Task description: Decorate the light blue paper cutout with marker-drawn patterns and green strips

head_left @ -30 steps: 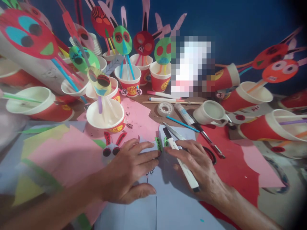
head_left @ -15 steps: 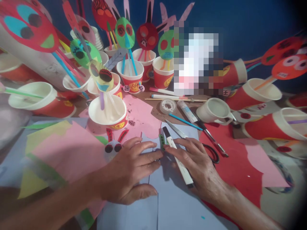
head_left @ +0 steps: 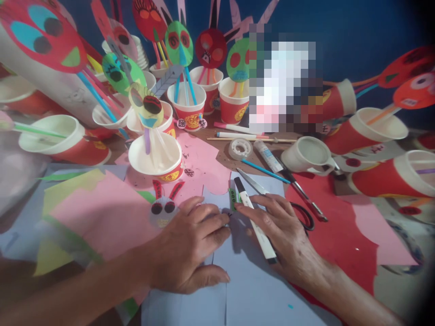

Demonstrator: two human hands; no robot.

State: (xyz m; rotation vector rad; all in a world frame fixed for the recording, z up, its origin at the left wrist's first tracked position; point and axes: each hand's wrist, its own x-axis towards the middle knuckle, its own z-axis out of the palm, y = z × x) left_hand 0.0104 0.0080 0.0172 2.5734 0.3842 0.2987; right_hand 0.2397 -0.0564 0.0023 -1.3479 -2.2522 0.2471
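A blue wall is standing behind the brown table, darkening toward the far right.

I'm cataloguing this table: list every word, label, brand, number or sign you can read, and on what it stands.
Nothing reads with certainty.
White marker: print too small to read.
Small tube: label too blurred to read.
Red cup: yellow emblem, no lettering legible.
Small round tags by that cup: black strokes, too blurred to read.
Round disc on the pink paper: black strokes, illegible.
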